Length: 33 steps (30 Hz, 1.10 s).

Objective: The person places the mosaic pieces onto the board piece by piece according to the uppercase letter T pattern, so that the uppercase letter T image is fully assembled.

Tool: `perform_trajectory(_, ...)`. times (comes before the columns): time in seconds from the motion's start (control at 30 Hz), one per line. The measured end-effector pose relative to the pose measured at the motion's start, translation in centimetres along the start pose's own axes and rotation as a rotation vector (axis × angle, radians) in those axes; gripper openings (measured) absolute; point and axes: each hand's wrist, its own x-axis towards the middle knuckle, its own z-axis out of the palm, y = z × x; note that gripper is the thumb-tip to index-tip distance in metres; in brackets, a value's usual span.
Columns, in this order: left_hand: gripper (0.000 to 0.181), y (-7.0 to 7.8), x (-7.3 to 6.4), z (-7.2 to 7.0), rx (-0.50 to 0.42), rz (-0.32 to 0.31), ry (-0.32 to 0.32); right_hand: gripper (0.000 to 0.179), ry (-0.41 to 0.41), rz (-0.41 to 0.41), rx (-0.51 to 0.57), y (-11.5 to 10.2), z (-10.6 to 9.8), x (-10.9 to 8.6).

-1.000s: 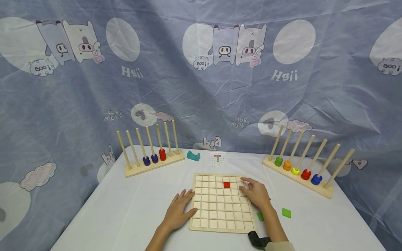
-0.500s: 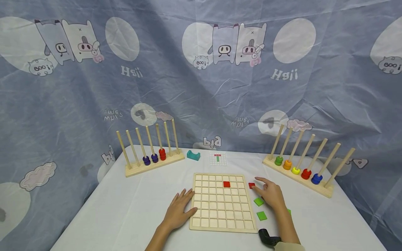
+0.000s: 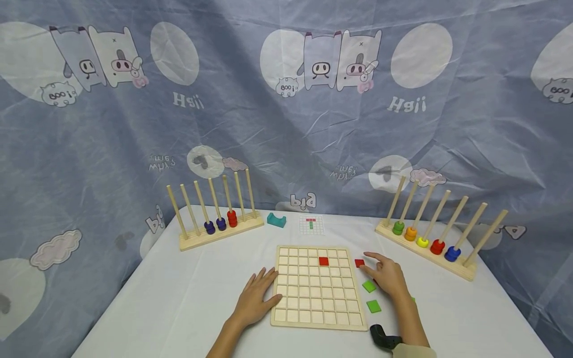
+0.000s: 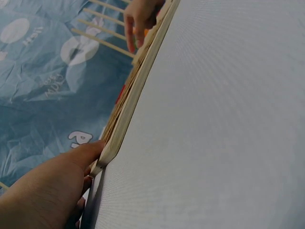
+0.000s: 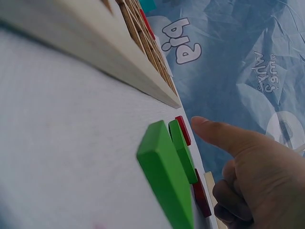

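A wooden grid board [image 3: 318, 303] lies on the white table with a red square tile [image 3: 324, 261] in one cell near its far edge. My left hand [image 3: 256, 298] rests at the board's left edge, fingers extended and thumb on the frame. To the right of the board, my right hand [image 3: 388, 279] is over a loose red tile [image 3: 359, 263]. Its thumb tip is right at that tile, while the index finger reaches out apart from it. Another red tile [image 5: 201, 193] lies partly under this hand. Two green tiles [image 3: 369, 286] lie nearer the wrist.
A third green tile [image 3: 414, 300] is mostly hidden by the right forearm. Behind the board are a pattern card [image 3: 311, 225] and a teal block [image 3: 276, 220]. Wooden peg racks with coloured rings stand at the back left [image 3: 224, 236] and back right [image 3: 425, 250].
My right hand has moved right, from the board's far right corner to the loose red tile, uncovering the tiles beside the board. My left hand has stayed in place.
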Motion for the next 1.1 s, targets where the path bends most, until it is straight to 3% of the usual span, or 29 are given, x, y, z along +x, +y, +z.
perform_trajectory(0.57, 0.06, 0.55, 0.09, -0.52, -0.007, 0.001, -0.01, 0.051, -0.06, 0.053, 0.003, 0.25, 0.27, 0.01)
perform_trajectory(1.1, 0.06, 0.34, 0.1, -0.34, -0.007, 0.008, 0.0, 0.051, -0.087, 0.054, -0.027, 0.34, 0.3, 0.07)
